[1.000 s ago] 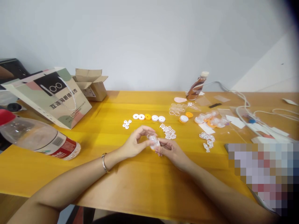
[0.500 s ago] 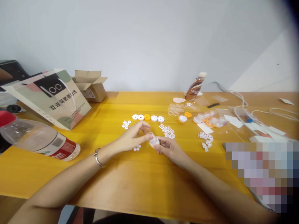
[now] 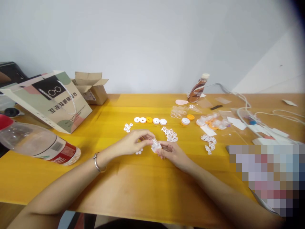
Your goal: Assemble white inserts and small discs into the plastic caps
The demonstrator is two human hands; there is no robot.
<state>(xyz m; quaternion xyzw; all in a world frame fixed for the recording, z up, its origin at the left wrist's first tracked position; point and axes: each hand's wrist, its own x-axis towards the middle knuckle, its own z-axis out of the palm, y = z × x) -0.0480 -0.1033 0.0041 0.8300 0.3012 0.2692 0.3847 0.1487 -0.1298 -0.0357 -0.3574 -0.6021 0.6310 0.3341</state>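
Observation:
Between my two hands is a small clear plastic piece (image 3: 156, 145) with a bit of orange at its lower edge; its exact kind I cannot make out. My right hand (image 3: 174, 154) pinches it from the right with thumb and curled fingers. From the left, the thumb and fingertips of my left hand (image 3: 135, 143) close on its upper side. Several small white discs (image 3: 138, 152) lie just under my left hand. Beyond the hands runs a row of round white and yellow pieces (image 3: 149, 120). White openwork pieces (image 3: 169, 134) lie behind my right hand.
At the left stand a large bottle with a red cap (image 3: 51, 144), a paper bag (image 3: 66, 108) and a cardboard box (image 3: 95, 92). A brown drink bottle (image 3: 198, 89) stands at the back. Clear and orange parts (image 3: 212, 121), white cards (image 3: 236, 123) and cables (image 3: 243, 111) lie right.
My left fingers have curled in closer around the clear piece, which has tilted slightly so that its orange lower edge shows. The view has shifted a little.

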